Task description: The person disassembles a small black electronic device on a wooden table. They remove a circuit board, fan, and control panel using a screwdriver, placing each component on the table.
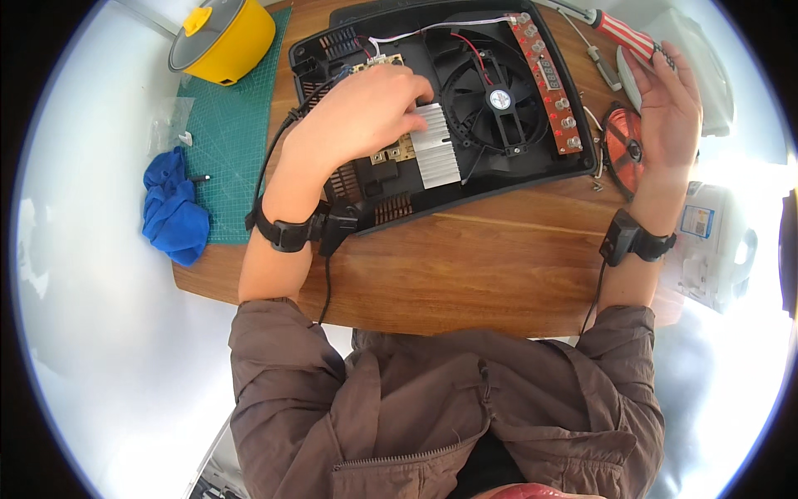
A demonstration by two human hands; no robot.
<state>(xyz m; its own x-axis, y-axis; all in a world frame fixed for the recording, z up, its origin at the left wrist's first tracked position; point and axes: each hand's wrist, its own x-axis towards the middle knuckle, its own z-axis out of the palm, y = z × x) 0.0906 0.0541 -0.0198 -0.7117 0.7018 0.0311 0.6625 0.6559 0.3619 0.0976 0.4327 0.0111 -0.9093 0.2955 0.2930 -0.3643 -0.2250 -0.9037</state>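
An opened black appliance housing (pixel 465 179) lies on the table. Over its tan circuit board (pixel 402 151) is my left hand (pixel 366 112), fingers curled down and thumb beside the silver finned heat sink (pixel 438 154). The hand's underside is hidden, so I cannot make out what it grips. Near the housing's right side, my right hand (pixel 670 116) is palm up with fingers stretched out. Its fingertips are close to the handle end of a red-and-white striped screwdriver (pixel 623 33). Below that palm sits a round copper coil (pixel 622 145), partly covered.
Inside the housing are a black fan (pixel 499 125) and a red button board (pixel 544 83). A yellow pot (pixel 241 41) stands on a green cutting mat (pixel 233 150), near a blue cloth (pixel 174 208). A slim screwdriver (pixel 605 68) and white containers (pixel 706 241) are on the right.
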